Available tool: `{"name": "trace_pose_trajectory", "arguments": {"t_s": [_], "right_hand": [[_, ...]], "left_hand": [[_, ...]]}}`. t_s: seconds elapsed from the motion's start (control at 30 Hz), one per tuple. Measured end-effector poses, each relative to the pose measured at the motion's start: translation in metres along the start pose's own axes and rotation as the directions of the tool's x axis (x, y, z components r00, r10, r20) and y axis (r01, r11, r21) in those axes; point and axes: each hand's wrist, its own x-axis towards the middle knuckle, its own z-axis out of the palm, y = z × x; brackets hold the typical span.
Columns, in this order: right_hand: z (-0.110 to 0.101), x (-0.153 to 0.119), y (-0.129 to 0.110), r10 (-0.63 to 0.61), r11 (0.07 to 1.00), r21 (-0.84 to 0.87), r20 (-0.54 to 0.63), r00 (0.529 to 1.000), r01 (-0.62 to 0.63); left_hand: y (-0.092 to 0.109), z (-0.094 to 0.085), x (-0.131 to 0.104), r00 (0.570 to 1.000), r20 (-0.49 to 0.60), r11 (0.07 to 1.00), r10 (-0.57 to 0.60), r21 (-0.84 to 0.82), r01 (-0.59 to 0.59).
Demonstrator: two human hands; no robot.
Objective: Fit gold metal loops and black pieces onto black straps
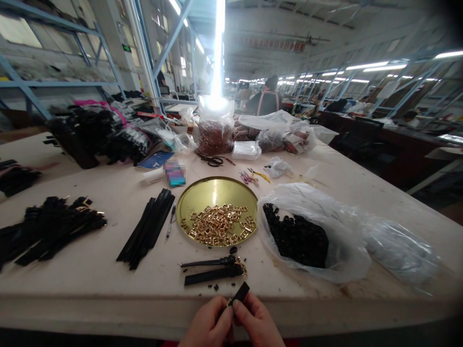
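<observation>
Two hands pinch one black strap at table's near edge.
Left hand (208,325) and right hand (257,324) meet fingertip to fingertip, both gripping the strap (240,292), whose end sticks up between them; a gold bit shows at the left thumb. Just beyond lie two finished straps (213,269), then a gold tray (217,193) of buckles (220,224). Bag (314,231) of black loops sits right of the tray, strap pile (146,229) and pen (170,220) left.
</observation>
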Motion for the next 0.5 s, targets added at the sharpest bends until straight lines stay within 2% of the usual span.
{"name": "trace_pose_trajectory", "arguments": {"t_s": [0.07, 0.17, 0.27, 0.37, 0.5], "right_hand": [[0.0, -0.001, 0.002, 0.032, 0.997, 0.063, 0.003, 0.999, -0.032], [0.002, -0.004, 0.003, 0.133, 0.949, 0.28, 0.072, 0.988, -0.148], [0.004, -0.008, -0.002, 0.223, 0.875, 0.409, 0.138, 0.965, -0.26], [0.003, -0.009, -0.006, 0.189, 0.918, 0.343, 0.068, 0.98, -0.201], [-0.002, -0.01, -0.009, 0.002, 0.998, 0.067, -0.037, 0.999, 0.001]], "left_hand": [[0.002, -0.001, 0.0, 0.999, 0.034, 0.999, 0.013, 0.05, -0.015], [0.004, -0.001, -0.001, 0.999, 0.043, 0.995, 0.031, 0.091, -0.035], [0.002, 0.002, -0.001, 0.999, 0.032, 1.0, -0.01, 0.014, 0.01], [-0.004, 0.005, -0.001, 0.997, 0.044, 0.996, -0.063, -0.055, 0.065], [-0.004, 0.006, 0.0, 0.998, 0.008, 0.998, -0.059, 0.002, 0.059]]}}
